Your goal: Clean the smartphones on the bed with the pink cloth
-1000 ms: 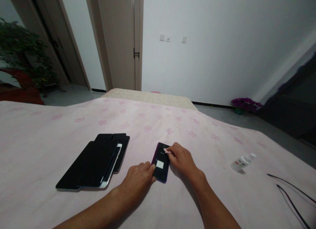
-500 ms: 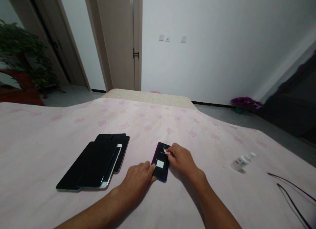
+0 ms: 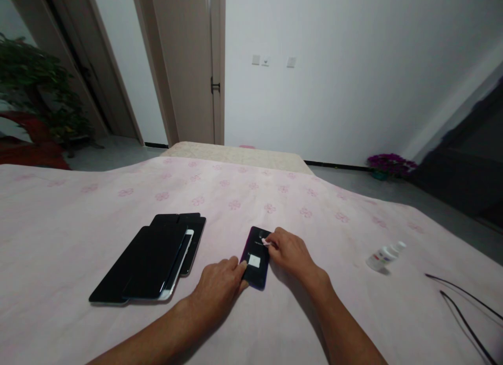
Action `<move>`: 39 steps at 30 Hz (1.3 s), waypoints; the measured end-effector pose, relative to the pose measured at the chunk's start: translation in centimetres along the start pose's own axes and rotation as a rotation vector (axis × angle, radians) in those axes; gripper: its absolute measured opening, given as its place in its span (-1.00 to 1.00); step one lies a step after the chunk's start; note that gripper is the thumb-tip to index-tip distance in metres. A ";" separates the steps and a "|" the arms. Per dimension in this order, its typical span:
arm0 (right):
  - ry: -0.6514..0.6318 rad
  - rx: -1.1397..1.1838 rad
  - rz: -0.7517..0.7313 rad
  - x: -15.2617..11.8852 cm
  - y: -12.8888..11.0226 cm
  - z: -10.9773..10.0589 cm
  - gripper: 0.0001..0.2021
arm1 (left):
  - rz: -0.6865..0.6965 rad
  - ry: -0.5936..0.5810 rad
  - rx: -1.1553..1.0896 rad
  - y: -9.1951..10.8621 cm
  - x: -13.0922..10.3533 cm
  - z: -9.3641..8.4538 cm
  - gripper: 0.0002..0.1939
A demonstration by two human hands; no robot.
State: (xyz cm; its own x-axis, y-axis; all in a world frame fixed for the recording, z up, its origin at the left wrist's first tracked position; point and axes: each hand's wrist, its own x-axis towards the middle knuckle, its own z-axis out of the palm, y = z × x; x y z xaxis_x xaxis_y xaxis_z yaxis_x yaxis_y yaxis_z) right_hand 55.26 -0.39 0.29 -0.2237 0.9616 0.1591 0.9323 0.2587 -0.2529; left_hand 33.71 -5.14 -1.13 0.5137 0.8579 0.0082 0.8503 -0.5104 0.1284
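Note:
A dark smartphone (image 3: 257,276) with a purplish edge lies back side up on the cloth, a white square label (image 3: 254,261) on its lower half. Gripping the phone's lower left edge, my left hand (image 3: 220,281) has its thumb on top and a finger beneath. My right hand (image 3: 290,252) is closed in a pinch at the phone's upper right. Between its fingertips sticks out a small white wipe (image 3: 266,243), touching the phone's back near the camera. Most of the wipe is hidden by the fingers.
Several dark phones and tablets (image 3: 153,262) lie stacked on the pink flowered tablecloth (image 3: 220,223) to the left. A small white bottle (image 3: 385,256) stands at the right, close to black cables (image 3: 463,298). A beige surface (image 3: 236,154) adjoins the far edge.
The pinched wipe has shifted very slightly on the phone's upper back, uncovering more around the camera. My left hand keeps its hold, and the other things stay in place.

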 end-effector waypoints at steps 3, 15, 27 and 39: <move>-0.027 0.023 -0.024 0.0 0.3 -0.2 -0.81 | -0.002 -0.004 -0.006 0.0 0.0 0.0 -0.71; -0.127 -0.026 0.026 -0.1 -0.1 -1.2 -0.77 | 0.007 -0.009 -0.027 -0.1 0.0 0.0 -0.71; -0.072 -0.159 0.087 0.0 -0.8 -0.5 -0.80 | 0.005 0.010 -0.024 -0.1 0.1 0.1 -0.71; -0.030 -0.180 0.123 0.1 -0.9 -0.1 -0.79 | 0.003 -0.002 -0.028 0.1 0.0 -0.1 -0.71</move>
State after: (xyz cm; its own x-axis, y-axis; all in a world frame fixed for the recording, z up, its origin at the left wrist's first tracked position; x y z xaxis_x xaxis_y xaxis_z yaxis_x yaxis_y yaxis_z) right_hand 54.46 -0.49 0.67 -0.1114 0.9878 0.1085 0.9881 0.1218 -0.0939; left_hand 33.77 -5.20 -0.99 0.5168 0.8561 0.0068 0.8450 -0.5113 0.1565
